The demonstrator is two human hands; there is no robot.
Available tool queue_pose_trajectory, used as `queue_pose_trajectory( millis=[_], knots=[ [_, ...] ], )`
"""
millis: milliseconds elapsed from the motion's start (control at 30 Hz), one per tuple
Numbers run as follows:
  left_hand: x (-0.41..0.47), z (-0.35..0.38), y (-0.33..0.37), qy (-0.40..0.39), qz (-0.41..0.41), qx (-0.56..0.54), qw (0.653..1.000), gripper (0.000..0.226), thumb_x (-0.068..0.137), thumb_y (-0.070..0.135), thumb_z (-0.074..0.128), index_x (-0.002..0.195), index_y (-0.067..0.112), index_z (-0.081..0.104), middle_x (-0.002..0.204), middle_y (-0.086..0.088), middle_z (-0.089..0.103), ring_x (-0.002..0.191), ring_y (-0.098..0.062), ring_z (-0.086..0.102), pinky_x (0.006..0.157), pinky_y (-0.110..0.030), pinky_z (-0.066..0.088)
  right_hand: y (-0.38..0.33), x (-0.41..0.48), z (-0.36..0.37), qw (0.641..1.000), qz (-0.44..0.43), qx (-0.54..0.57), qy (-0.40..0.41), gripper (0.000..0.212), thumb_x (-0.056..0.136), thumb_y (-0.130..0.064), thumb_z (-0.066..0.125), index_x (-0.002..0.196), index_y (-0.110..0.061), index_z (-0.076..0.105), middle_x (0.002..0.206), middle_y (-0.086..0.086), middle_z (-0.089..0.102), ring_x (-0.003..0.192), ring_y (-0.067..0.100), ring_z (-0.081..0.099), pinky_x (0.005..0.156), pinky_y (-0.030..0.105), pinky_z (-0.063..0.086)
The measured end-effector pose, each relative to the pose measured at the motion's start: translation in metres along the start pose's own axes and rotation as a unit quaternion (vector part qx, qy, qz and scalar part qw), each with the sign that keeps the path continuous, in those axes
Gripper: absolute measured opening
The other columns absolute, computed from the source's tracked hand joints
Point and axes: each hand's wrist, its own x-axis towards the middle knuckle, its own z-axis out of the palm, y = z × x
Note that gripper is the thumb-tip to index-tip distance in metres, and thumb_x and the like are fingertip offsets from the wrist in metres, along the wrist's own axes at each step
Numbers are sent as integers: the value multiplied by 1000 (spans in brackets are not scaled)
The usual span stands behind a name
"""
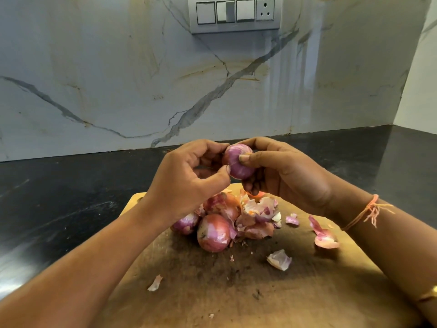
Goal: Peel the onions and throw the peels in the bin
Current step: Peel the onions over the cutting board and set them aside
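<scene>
Board point(236, 292) below, left hand point(186, 183) and right hand point(290, 176) pinch onion point(236, 164), axis near-upright.

- We see a white marble-look wall point(118, 74) with grey and tan veins; it is glossy, with vertical light streaks right of centre.
- Grey switch panel point(235, 14) at the top: three switches plus one socket point(265, 9).
- Black stone countertop point(59, 185) meets the wall; we note pale glare near its left edge.
- Plain white side wall point(421, 86) at right forms a corner.
</scene>
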Motion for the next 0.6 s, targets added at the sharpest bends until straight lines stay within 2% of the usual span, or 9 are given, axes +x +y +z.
queue_pose_trajectory(
  millis=[167,267,333,500,600],
  knots=[
    [0,0,1,1,-6,3,1000,37,69,40,63,103,28,66,96,4,72,88,-11,70,76,-23,57,1,0,-1,1000,12,1,-2,27,93,-7,50,120,-2,53,98,17,59,67,20,51,59,27,43],
    [1,-1,-1,32,-4,18,999,22,76,25,63,97,30,68,89,4,74,80,-14,71,74,-34,60,1,0,-1,999,17,23,-17,33,85,-11,59,117,-2,55,93,16,61,64,20,52,56,26,44],
    [2,-4,-2,52,-2,33,998,23,78,16,59,94,30,68,85,5,74,76,-14,72,71,-38,60,1,-1,1,999,16,31,-28,35,84,-11,59,117,-1,55,92,16,61,61,19,52,55,26,44],
    [1,-1,2,11,-4,24,1000,31,79,16,54,106,27,66,96,6,73,87,-8,70,77,-26,58,1,0,0,1000,17,19,0,26,94,-6,47,119,-2,52,95,15,59,62,17,52,58,27,42],
    [0,0,4,-9,12,34,999,31,79,21,60,110,24,64,100,6,70,88,-6,68,74,-17,54,0,0,0,1000,16,15,3,24,94,-7,46,117,-4,51,95,15,59,62,17,53,57,26,44]
  ],
)
